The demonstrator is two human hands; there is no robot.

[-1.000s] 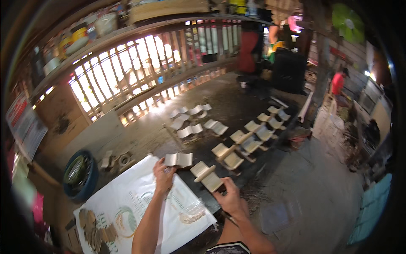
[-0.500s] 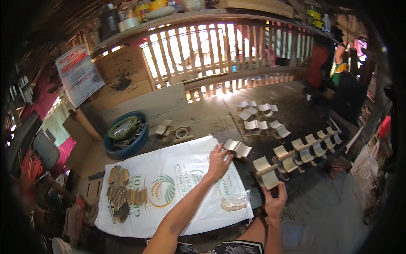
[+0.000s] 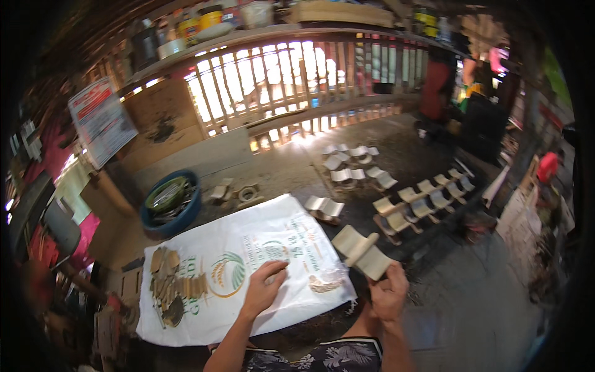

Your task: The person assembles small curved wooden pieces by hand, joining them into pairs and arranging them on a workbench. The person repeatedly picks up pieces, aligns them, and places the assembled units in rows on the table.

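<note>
My right hand [image 3: 388, 293] holds up a pale wooden piece [image 3: 361, 251] made of two flat plates on a stem, lifted above the floor. My left hand [image 3: 264, 287] rests flat on a white printed sack [image 3: 204, 304] spread on the floor, fingers slightly apart and holding nothing. A pile of brown wooden offcuts [image 3: 170, 286] lies on the sack's left part. A small heap of shavings [image 3: 322, 284] sits on the sack near its right edge. Another similar wooden piece [image 3: 325, 208] stands just beyond the sack.
Several more pale wooden pieces [image 3: 421, 201] stand in rows on the dark floor at right and further back [image 3: 347, 162]. A blue basin [image 3: 172, 204] with tools sits left of the sack. A slatted wooden railing [image 3: 291, 80] runs along the back.
My left hand has drawn back from the piece beyond the sack and now lies on the sack. My right hand has raised a wooden piece. The view has swung left.
</note>
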